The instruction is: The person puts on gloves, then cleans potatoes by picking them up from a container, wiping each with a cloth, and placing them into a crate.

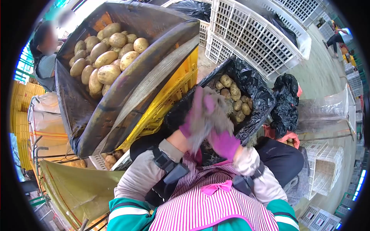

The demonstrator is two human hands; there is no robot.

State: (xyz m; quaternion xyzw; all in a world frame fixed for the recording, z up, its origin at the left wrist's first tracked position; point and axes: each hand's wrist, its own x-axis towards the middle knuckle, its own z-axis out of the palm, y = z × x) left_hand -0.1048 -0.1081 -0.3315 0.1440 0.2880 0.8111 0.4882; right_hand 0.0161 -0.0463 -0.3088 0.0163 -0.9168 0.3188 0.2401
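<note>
My left hand (195,111) and my right hand (224,143), both in pink-purple gloves, are close together over the near side of a crate lined with black plastic (257,86). Both are smeared by motion. A blurred grey-brown patch (217,109) lies between and over them; whether it is cloth or the dirty faces of the gloves I cannot tell. Beyond my hands, several soil-covered potatoes (236,92) lie in the lined crate. My fingers do not show clearly, so any grip is hidden.
At the left stands a dark-lined bin (154,29) heaped with cleaner potatoes (109,74), above a yellow crate (181,90). White crates (250,34) are stacked ahead. A black plastic bag (286,102) lies right of the lined crate. A person (46,71) is at the far left.
</note>
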